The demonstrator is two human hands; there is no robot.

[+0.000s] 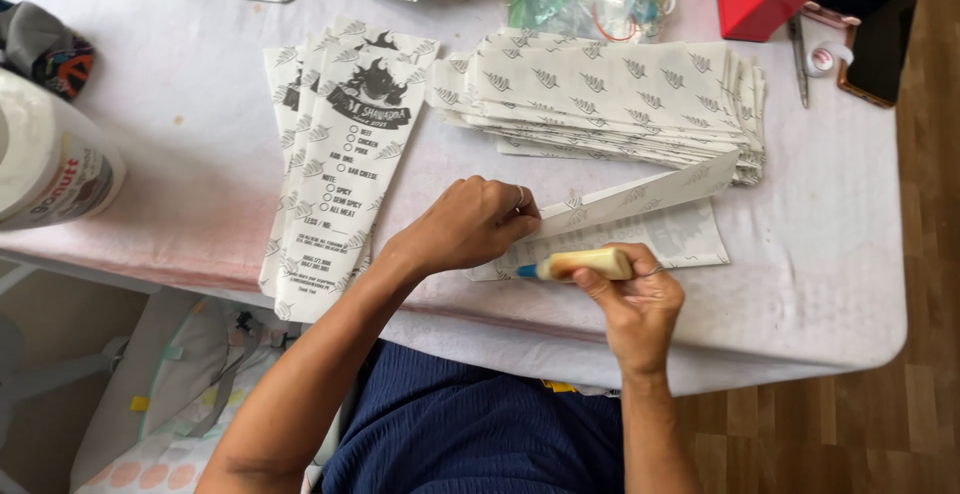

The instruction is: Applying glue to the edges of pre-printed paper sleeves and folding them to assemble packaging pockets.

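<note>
At the near edge of the white table (820, 284), the left hand (470, 224) pinches the folded flap of a printed paper sheet (640, 216), lifting it. The right hand (635, 304) grasps a cream glue stick (580, 265), its blue tip just beside the fold. A stack of leaf-patterned sheets (610, 94) lies farther back, finished sleeves (335, 164) to the left.

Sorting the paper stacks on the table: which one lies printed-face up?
The narrow stack left of the left hand: its top sheet shows a dark emblem and checkboxes. The big pile shows only leaf pattern.
</note>
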